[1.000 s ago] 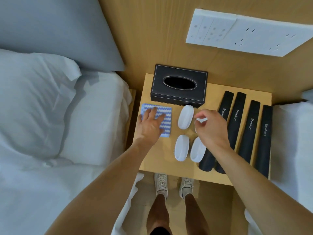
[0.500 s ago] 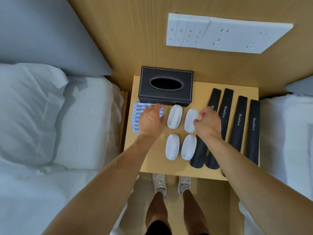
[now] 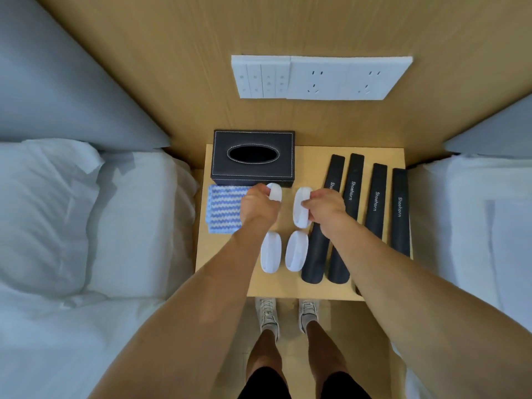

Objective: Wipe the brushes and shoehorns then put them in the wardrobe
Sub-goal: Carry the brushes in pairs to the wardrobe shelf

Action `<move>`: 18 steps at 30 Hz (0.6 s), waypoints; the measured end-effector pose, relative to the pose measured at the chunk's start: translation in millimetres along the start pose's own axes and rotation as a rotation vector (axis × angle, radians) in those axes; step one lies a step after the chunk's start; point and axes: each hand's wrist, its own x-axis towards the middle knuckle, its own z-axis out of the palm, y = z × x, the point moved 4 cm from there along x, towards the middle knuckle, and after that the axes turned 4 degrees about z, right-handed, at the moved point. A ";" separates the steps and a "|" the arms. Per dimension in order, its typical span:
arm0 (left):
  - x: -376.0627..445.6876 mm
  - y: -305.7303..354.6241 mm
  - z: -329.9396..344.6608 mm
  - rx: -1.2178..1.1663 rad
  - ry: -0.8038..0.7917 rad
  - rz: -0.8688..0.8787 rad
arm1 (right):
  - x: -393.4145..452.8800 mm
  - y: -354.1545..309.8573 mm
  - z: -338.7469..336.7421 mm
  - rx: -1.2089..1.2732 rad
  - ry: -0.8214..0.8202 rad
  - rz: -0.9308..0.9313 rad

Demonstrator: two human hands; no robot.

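Wooden wall panelling is seen behind a light wooden bedside counter [image 3: 224,263], set between two white-sheeted beds; a white switch-and-socket panel [image 3: 319,77] is mounted above.

Item 1: black stitched leather tissue box [image 3: 253,156], placed at the far left of the counter against the wall.

Item 2: blue-and-white zigzag cleaning cloth [image 3: 223,208], laid flat just in front of the box, partly covered by the left wrist; it is judged to be kept within reach for wiping.

Item 3: four small white oval plastic brushes, arranged in two rows. The far left brush [image 3: 275,192] is gripped by the left hand [image 3: 257,207], fingers curled round it. The far right brush [image 3: 300,208] is pinched along its side by the right hand [image 3: 325,208]. The near left brush [image 3: 270,251] and near right brush [image 3: 296,250] lie untouched side by side.

Item 4: four long black plastic shoehorns [image 3: 374,205], lettered "Shoehorn", laid roughly parallel on the right of the counter, wide ends toward the person, untouched.

Stage: both far brushes are judged to be taken up for wiping. No wardrobe is visible; nothing is stowed yet.
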 end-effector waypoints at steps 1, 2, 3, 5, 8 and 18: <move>-6.6 6.9 -7.6 -0.014 0.016 0.002 | -7.4 -1.6 -8.3 0.078 -0.005 0.006; -14.4 16.0 -15.5 -0.030 0.034 0.010 | -15.8 -4.1 -18.6 0.152 -0.012 0.008; -22.8 26.4 -22.6 -0.044 0.048 0.026 | -25.0 -6.9 -29.9 0.212 -0.028 0.003; -42.5 52.9 -36.3 -0.076 0.068 0.080 | -47.2 -16.7 -56.1 0.291 -0.069 -0.033; -74.4 101.3 -58.0 -0.145 0.095 0.168 | -85.6 -38.8 -104.0 0.357 -0.092 -0.136; -216.1 271.5 -109.4 -0.422 0.060 0.625 | -224.8 -76.0 -277.9 0.656 0.079 -0.593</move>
